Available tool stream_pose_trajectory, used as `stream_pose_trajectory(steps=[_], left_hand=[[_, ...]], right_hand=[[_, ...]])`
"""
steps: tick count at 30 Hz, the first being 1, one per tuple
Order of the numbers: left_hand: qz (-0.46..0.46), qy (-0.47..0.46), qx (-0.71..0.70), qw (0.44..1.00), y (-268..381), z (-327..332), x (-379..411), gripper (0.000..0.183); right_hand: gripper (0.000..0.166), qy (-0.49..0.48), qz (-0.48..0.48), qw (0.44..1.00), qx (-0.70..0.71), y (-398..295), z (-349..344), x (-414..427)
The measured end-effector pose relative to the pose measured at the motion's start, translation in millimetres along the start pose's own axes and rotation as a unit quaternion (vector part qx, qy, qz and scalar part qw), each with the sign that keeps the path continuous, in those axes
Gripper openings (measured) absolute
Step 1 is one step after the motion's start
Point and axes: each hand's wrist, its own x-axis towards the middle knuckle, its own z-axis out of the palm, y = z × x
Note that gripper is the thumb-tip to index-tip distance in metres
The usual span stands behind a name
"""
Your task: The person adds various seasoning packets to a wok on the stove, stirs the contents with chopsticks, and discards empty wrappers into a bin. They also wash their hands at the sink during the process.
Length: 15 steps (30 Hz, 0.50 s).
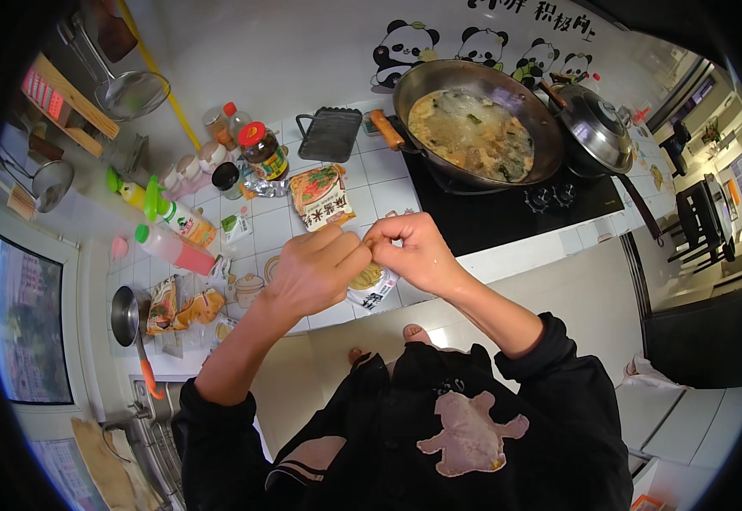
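Note:
My left hand [320, 265] and my right hand [412, 249] meet at the counter's front edge, thumbs and fingers pinched close together. Between and just below them shows a small white food sachet [374, 290] with a tan picture and printed writing. Both hands appear to grip its upper edge, which the fingers mostly hide. Beyond the hands lies a printed noodle packet [323, 197] on the white tiled counter [275, 220]. To the right, a large wok [473, 124] with bubbling broth and food sits on the black cooktop [454, 223].
A lidded pan [591, 128] stands right of the wok, its handle reaching past the counter edge. Leftward are a red-lidded sauce jar [263, 150], a pink-liquid bottle [176, 249], a spray bottle [182, 217] and a small saucepan [127, 313]. A black tray [329, 134] lies behind.

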Motion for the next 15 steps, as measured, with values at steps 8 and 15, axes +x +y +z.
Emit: stream_pose_trajectory(steps=[8, 15], left_hand=[[-0.061, 0.035, -0.04, 0.997, -8.0, 6.3, 8.7, 0.012], [-0.23, 0.117, -0.255, 0.932, -0.5, 10.2, 21.9, 0.007]], right_hand=[[0.02, -0.027, -0.044, 0.994, -0.099, -14.3, -9.2, 4.4], [0.026, 0.06, -0.23, 0.933, -0.272, -25.4, -9.3, 13.5]])
